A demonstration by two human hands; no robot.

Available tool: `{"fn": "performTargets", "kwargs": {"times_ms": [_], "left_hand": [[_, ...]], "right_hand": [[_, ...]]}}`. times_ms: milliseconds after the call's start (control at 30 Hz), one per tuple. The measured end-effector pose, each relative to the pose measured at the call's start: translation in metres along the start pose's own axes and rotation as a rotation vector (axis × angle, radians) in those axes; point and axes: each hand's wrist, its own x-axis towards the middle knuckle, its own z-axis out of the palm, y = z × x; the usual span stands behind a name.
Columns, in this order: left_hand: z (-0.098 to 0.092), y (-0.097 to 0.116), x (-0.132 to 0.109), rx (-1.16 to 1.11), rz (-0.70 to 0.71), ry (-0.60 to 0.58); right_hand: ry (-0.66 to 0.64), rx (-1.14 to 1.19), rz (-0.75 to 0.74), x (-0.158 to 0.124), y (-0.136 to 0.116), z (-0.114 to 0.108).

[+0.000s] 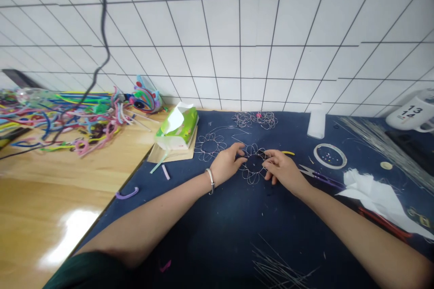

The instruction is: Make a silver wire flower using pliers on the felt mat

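Observation:
A wire flower (pixel 252 177), a ring of thin silvery looped petals, is between my two hands over the dark blue mat. My left hand (pixel 228 162), with a silver bangle at its wrist, holds the flower's left side, thumb and fingers curved at the loops. On the opposite side, my right hand (pixel 280 169) grips the petals with bent fingers. A second wire flower (pixel 210 146) lies flat just left of my left hand. Farther back, near the wall, sit tangled wire shapes (pixel 244 119), one beside a small red bit. Yellow-handled pliers (pixel 288 152) lie partly behind my right hand.
Right of my hands are purple-handled scissors (pixel 325 179), a white ring-shaped dish (pixel 330 156) with beads, crumpled white tissue (pixel 369 189) and a wire bundle (pixel 383 149). Loose wires (pixel 278 266) lie in front. Leftward are a tissue pack (pixel 179 126) and colourful pipe cleaners (pixel 74 117).

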Motion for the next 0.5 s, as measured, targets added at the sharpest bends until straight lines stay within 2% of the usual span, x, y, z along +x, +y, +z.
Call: {"fn": "performTargets", "kwargs": {"times_ms": [100,200,300,433,500], "left_hand": [[-0.003,0.0,0.001,0.192,0.06,0.081],[-0.005,0.0,0.002,0.266,0.051,0.135],[-0.01,0.001,0.003,0.324,0.052,0.128],[-0.024,0.007,0.001,0.375,0.107,0.064],[-0.028,0.01,-0.002,0.368,0.164,0.028]], "right_hand": [[0.036,-0.045,-0.021,-0.001,0.001,0.002],[0.076,-0.092,-0.038,-0.001,0.004,0.003],[0.147,-0.165,-0.067,-0.002,0.005,0.002],[0.394,-0.396,-0.259,-0.004,-0.001,-0.004],[0.446,-0.509,-0.399,-0.005,-0.006,-0.006]]}}
